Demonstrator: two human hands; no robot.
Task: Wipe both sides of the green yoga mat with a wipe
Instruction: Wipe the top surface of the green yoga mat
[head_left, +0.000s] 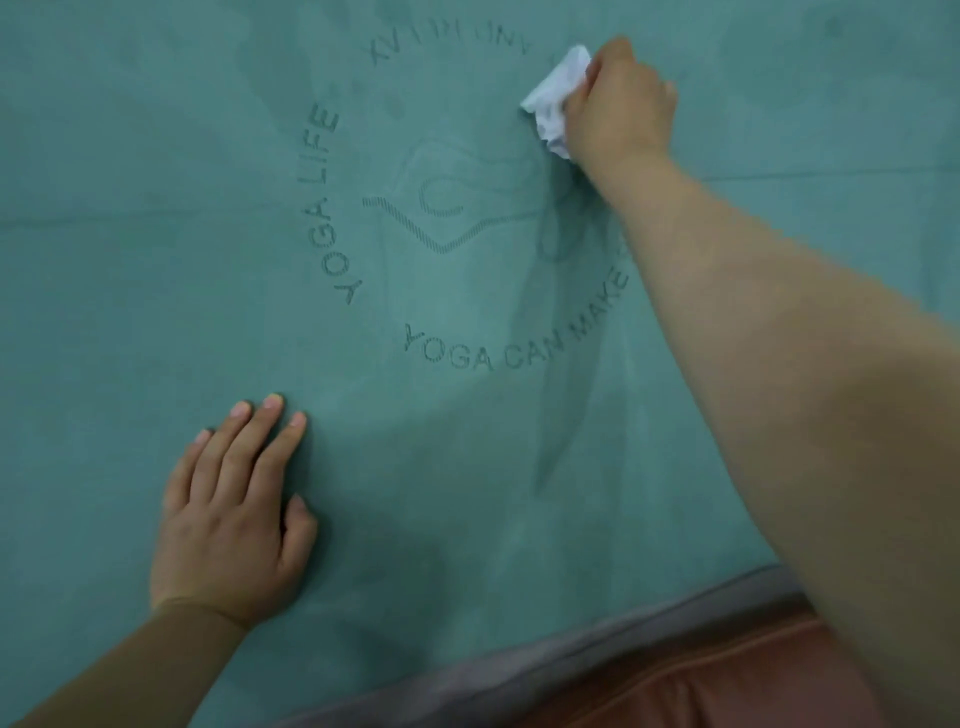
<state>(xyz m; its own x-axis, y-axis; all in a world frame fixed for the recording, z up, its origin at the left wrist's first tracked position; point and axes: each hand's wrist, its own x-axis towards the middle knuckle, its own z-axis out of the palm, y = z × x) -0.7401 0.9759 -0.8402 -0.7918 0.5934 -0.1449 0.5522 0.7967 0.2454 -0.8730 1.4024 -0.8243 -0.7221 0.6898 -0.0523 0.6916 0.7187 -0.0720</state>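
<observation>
Green mat (156, 291) fills the view, printed side up, with the white wipe (556, 98) pressed on it far from the body.

The right hand (621, 104) clutches the crumpled wipe at full reach, just beyond the printed ring of words (332, 208). The left hand (234, 499) lies flat, fingers straight, near the mat's close edge (519, 657), well apart from the right. The right is the working hand; the unwiped mat likely lies back toward the body and leftward. The mat's long axis cannot be told.
</observation>
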